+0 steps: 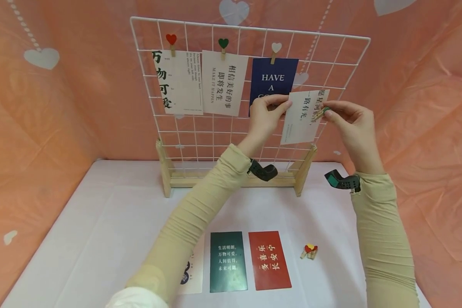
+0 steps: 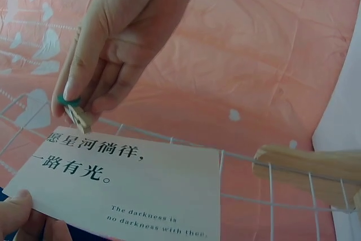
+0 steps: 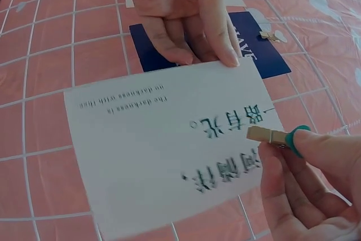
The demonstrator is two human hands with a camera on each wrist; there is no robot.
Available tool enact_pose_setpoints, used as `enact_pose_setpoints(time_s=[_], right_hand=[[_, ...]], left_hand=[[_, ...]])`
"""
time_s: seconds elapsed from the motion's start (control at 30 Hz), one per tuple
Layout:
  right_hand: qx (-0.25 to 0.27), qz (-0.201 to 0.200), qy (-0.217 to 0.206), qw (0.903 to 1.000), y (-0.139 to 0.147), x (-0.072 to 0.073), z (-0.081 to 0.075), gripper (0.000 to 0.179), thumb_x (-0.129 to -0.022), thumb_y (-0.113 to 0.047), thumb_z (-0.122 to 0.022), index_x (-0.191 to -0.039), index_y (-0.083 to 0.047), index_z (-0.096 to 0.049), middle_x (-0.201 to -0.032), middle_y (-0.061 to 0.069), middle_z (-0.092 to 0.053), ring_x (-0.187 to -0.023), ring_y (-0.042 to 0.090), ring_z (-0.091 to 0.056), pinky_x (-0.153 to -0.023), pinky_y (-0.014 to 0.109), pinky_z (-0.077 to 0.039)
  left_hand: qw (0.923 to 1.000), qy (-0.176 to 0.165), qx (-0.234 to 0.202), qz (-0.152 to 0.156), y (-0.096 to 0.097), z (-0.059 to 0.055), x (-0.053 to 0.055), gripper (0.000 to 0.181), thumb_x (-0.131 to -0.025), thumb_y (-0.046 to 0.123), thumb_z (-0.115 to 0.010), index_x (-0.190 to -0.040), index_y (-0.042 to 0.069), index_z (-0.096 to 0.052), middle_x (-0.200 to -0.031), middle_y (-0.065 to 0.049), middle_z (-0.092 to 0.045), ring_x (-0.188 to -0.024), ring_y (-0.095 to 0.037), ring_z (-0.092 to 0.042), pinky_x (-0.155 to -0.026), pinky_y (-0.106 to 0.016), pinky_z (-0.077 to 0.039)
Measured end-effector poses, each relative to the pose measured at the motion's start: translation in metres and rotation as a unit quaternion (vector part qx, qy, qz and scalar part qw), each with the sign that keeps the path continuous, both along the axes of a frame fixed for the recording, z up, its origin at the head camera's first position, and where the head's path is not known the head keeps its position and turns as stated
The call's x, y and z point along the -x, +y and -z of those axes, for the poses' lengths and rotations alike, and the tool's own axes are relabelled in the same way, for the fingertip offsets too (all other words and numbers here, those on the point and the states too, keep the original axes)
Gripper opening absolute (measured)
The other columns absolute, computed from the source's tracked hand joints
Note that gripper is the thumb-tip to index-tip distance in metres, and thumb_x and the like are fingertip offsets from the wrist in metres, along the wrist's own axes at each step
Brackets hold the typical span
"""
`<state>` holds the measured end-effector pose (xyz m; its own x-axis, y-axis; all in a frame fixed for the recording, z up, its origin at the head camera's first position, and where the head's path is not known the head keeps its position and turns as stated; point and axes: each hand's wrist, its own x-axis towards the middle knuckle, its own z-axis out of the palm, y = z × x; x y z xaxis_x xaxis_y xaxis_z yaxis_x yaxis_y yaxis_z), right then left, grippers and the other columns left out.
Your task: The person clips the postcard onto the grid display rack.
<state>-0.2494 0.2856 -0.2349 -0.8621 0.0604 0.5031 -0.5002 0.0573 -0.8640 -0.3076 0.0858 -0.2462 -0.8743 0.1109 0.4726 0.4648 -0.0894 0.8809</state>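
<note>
Between thumb and fingers, my left hand (image 1: 266, 114) pinches the left edge of a white card (image 1: 301, 122) with dark Chinese lettering. The card is held in front of the white wire grid (image 1: 194, 132), to the right of a blue card (image 1: 262, 70). My right hand (image 1: 356, 124) pinches a small wooden clothespin (image 3: 268, 135) with a green top. In the right wrist view the clothespin's tip points over the card's lettering; whether it touches the card I cannot tell. My left hand hides the lower part of the blue card.
Two white cards (image 1: 225, 85) and the blue card hang from heart-topped clothespins on the grid, which stands on wooden feet (image 1: 306, 171). On the table (image 1: 100, 239) lie a green card (image 1: 228, 262), a red card (image 1: 269, 261), a partly hidden white card and a small pile of clothespins (image 1: 310, 251).
</note>
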Motion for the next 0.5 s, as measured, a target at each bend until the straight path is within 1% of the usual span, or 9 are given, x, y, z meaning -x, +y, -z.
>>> enact_pose_setpoints(time_s=[0.1,0.17,0.23,0.33,0.5], right_hand=[[0.002,0.004,0.005,1.0,0.0,0.002,-0.003,0.029,-0.085,-0.002,-0.07,-0.111,0.011,-0.065,-0.102,0.013,-0.068,-0.086,0.023,-0.064,-0.088,0.026,-0.05],[-0.002,0.007,0.005,1.0,0.0,0.004,-0.005,0.03,-0.086,-0.003,-0.07,-0.112,0.011,-0.065,-0.102,0.014,-0.067,-0.087,0.023,-0.063,-0.088,0.025,-0.05],[-0.003,0.009,0.005,0.9999,-0.001,0.006,-0.008,0.031,-0.085,-0.004,-0.07,-0.112,0.009,-0.065,-0.106,0.015,-0.066,-0.088,0.023,-0.063,-0.088,0.025,-0.05],[-0.004,0.015,0.013,0.9998,-0.002,0.009,-0.012,0.028,-0.085,-0.004,-0.071,-0.11,0.007,-0.067,-0.109,0.015,-0.065,-0.089,0.024,-0.062,-0.087,0.026,-0.05],[-0.001,0.021,0.04,0.999,-0.003,0.016,-0.018,0.024,-0.085,-0.001,-0.07,-0.107,0.008,-0.068,-0.104,0.014,-0.067,-0.087,0.023,-0.062,-0.083,0.025,-0.052]], left_hand=[[0.9996,0.017,-0.021,0.001,-0.001,-0.003,0.002,0.017,-0.088,0.003,-0.068,-0.102,-0.004,-0.072,-0.081,-0.016,-0.067,-0.071,-0.026,-0.063,-0.067,-0.028,-0.057],[0.9994,0.02,-0.029,0.005,-0.002,-0.005,0.003,0.016,-0.087,0.002,-0.068,-0.101,-0.005,-0.071,-0.081,-0.017,-0.066,-0.071,-0.026,-0.063,-0.067,-0.029,-0.057],[0.9996,0.018,-0.022,0.004,-0.003,-0.007,0.004,0.016,-0.088,0.004,-0.068,-0.102,-0.004,-0.072,-0.08,-0.015,-0.066,-0.071,-0.025,-0.063,-0.068,-0.027,-0.057],[0.9998,0.015,0.004,-0.007,-0.004,-0.011,0.004,0.017,-0.088,0.008,-0.069,-0.104,0.0,-0.073,-0.08,-0.011,-0.067,-0.071,-0.02,-0.064,-0.067,-0.023,-0.056],[0.999,0.023,0.032,-0.022,-0.003,-0.015,0.005,0.018,-0.088,0.011,-0.07,-0.104,0.003,-0.073,-0.081,-0.008,-0.068,-0.071,-0.016,-0.065,-0.067,-0.019,-0.054]])
